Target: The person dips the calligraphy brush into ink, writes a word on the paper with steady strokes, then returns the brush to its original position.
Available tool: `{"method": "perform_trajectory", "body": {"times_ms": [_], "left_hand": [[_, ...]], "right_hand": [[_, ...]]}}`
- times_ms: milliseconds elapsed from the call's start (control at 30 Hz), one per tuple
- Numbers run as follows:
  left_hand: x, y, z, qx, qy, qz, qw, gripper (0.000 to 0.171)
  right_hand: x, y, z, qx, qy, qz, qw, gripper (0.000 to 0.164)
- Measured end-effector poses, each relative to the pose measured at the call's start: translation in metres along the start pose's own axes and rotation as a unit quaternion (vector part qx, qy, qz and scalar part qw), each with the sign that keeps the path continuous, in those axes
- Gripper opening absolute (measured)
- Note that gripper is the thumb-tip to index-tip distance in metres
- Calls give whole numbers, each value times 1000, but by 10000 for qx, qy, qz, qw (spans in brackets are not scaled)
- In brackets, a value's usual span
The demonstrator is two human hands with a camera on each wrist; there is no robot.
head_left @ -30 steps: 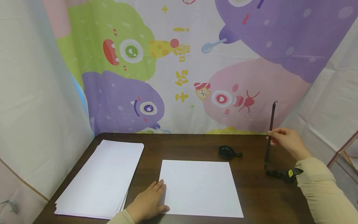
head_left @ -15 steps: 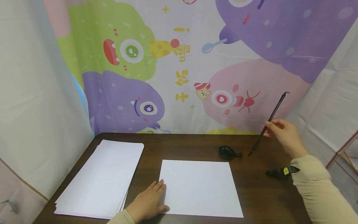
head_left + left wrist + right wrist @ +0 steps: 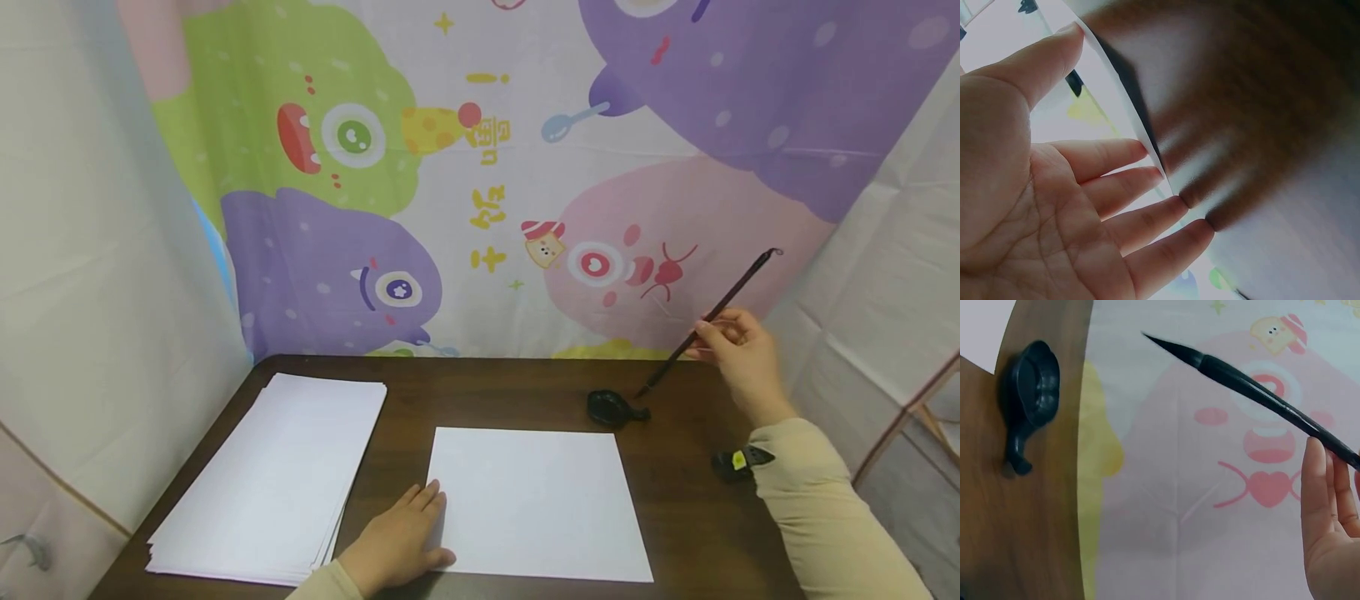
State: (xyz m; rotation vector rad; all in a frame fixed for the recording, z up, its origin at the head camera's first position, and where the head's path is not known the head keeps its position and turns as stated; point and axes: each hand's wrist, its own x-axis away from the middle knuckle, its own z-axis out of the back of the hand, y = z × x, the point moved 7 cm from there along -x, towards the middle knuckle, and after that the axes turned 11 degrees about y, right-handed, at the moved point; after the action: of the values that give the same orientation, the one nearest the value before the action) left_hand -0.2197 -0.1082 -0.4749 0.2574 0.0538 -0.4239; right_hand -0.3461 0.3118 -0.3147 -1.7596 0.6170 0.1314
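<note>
A calligraphy brush (image 3: 1254, 392) is held in the air over the far right part of the table (image 3: 697, 533), tilted, with its pointed dark tip aimed down and left and its looped end raised to the right. Its shaft is pinched between the thumb and fingers of the right hand (image 3: 738, 358). The tip is seen just beside the stubby handle of a small dark ink dish (image 3: 609, 408), but is not in contact with it. The dish is set beyond the far right corner of a white sheet of paper (image 3: 540, 508), with a gap of bare wood left between.

The left hand (image 3: 397, 537) is laid at the left edge of that sheet, its fingers straight and slightly apart, their tips touching the paper; nothing is gripped by it. Farther left, a stack of white paper (image 3: 273, 475) is placed, its edges slightly uneven. On the right, a dark object (image 3: 723, 467) is partly hidden by the right sleeve (image 3: 817, 492). Behind the table, a backdrop (image 3: 487, 317) is hung, printed with green, purple and pink cartoon monsters.
</note>
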Motion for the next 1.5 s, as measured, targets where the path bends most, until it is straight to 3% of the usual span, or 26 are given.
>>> {"method": "perform_trajectory", "body": {"times_ms": [233, 500, 1000, 1500], "left_hand": [[-1, -1, 0, 16, -3, 34, 10000, 80], [-2, -2, 0, -48, 58, 18, 10000, 80], [0, -1, 1, -162, 31, 74, 9998, 81], [0, -1, 1, -130, 7, 124, 9998, 81]], "right_hand": [[3, 15, -2, 384, 299, 93, 9988, 10], [8, 40, -5, 290, 524, 14, 9982, 10], [14, 89, 8, 723, 947, -324, 9923, 8], [19, 110, 12, 1010, 1077, -568, 9874, 16]]}}
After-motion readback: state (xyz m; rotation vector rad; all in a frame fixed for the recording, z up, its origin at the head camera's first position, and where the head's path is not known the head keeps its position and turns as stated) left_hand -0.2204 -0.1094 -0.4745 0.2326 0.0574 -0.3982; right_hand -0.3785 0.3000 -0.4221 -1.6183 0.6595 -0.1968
